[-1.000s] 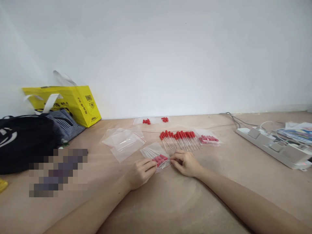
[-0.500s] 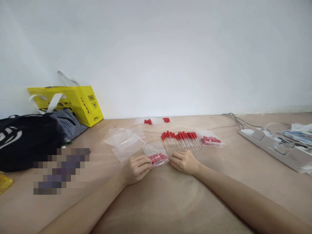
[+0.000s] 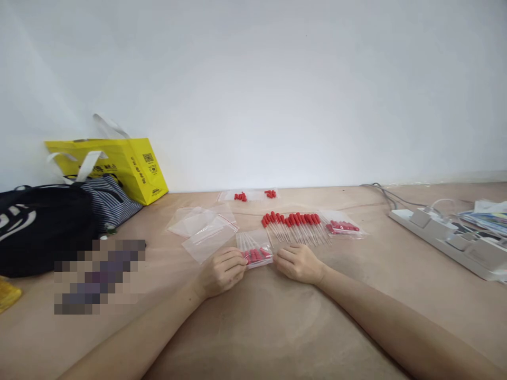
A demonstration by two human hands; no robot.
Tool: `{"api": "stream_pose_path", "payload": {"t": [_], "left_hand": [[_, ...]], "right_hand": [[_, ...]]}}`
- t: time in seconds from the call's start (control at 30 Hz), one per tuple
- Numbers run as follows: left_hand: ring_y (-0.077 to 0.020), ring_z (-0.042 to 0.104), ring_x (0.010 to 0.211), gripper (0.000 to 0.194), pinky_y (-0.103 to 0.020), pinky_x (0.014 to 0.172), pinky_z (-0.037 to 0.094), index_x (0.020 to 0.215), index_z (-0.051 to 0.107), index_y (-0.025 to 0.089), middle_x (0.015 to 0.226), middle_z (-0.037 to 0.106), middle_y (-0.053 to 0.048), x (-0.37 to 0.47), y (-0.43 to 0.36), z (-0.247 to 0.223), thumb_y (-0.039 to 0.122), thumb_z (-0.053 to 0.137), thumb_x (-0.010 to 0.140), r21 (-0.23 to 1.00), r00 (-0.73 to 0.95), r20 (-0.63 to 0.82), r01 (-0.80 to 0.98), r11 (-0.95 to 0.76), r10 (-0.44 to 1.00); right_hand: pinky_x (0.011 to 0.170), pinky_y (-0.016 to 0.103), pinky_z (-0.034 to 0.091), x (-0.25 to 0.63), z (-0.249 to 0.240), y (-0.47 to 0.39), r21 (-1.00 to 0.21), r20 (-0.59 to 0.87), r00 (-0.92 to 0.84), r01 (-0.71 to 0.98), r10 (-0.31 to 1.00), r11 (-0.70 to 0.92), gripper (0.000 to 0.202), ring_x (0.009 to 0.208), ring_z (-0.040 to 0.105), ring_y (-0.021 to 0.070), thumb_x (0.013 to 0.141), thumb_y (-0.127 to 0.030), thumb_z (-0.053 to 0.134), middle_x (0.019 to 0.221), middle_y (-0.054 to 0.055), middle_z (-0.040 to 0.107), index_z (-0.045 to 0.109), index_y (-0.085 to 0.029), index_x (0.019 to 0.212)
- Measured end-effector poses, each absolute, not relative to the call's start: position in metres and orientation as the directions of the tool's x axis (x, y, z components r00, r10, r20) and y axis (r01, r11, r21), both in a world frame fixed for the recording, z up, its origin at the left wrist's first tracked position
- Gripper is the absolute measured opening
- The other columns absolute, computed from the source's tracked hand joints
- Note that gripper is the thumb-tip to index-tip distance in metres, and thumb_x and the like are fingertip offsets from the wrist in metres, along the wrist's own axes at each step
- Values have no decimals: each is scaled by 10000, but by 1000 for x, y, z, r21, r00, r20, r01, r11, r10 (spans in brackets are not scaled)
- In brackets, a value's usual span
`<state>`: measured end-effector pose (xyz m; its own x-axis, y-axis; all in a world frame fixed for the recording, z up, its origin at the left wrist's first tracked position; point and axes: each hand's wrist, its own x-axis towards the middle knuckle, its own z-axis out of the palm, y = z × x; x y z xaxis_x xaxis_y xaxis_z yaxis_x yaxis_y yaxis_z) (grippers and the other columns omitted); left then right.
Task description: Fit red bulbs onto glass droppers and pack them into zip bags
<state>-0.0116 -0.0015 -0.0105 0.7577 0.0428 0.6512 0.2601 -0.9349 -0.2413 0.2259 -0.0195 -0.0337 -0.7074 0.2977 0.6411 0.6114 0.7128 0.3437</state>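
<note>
A clear zip bag [image 3: 255, 240] of droppers lies in front of me, its open-looking end toward me. Inside it, several red rubber bulbs [image 3: 257, 255] point my way and the pale tubes point to the wall. My left hand [image 3: 224, 270] pinches the bag's near left corner. At the near right corner, the fingers of my right hand [image 3: 297, 264] are curled closed on the bag's edge; the exact contact is partly hidden. Just beyond my right hand, loose droppers [image 3: 295, 224] with red bulbs lie in a row. A filled bag of droppers [image 3: 343, 227] is to their right.
Flat clear bags [image 3: 204, 229] overlap at the left. Another bag with red bulbs [image 3: 247, 196] lies by the wall. A white power strip [image 3: 443, 237] with plugs is at the right. A yellow bag [image 3: 130, 169], a striped pouch [image 3: 106, 203] and a black bag [image 3: 47, 227] stand left.
The bag's near edge, bulging before, now looks flatter and straighter, and the bag has turned slightly. Both hands stay in nearly the same places.
</note>
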Motion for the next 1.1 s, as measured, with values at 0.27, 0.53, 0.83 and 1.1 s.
{"api": "stream_pose_path", "payload": {"t": [0.27, 0.53, 0.83, 1.1], "left_hand": [[-132, 594, 781, 129, -318, 789, 482, 818, 583, 161, 812, 662, -27, 2, -1, -12, 89, 485, 773, -251, 747, 659, 324, -912, 84], [-130, 586, 709, 133, -300, 735, 483, 767, 584, 138, 767, 662, -30, 23, -3, -14, 90, 461, 780, -299, 733, 677, 357, -885, 67], [-130, 588, 684, 111, -308, 713, 480, 745, 579, 120, 725, 662, -34, 22, -4, -11, 54, 490, 749, -457, 732, 677, 338, -822, -75], [-135, 592, 701, 102, -311, 708, 483, 777, 580, 127, 753, 664, -39, 13, -2, -11, 53, 530, 730, -441, 730, 682, 360, -822, -47]], "right_hand": [[491, 240, 283, 219, -31, -19, 286, 635, -687, 634, 353, 719, 264, 547, 469, 89, 851, -176, 354, 609, 12, 541, 569, -155, 699], [469, 241, 263, 207, -31, -21, 278, 669, -666, 635, 329, 720, 256, 520, 448, 87, 839, -170, 366, 596, 7, 532, 559, -156, 671], [472, 253, 247, 206, -34, -21, 270, 716, -636, 634, 290, 725, 213, 508, 423, 89, 817, -146, 383, 578, -6, 514, 550, -155, 686], [493, 228, 271, 209, -33, -21, 130, 754, -531, 698, 387, 705, 188, 562, 463, 82, 834, -190, 396, 643, 2, 559, 564, -156, 759]]}}
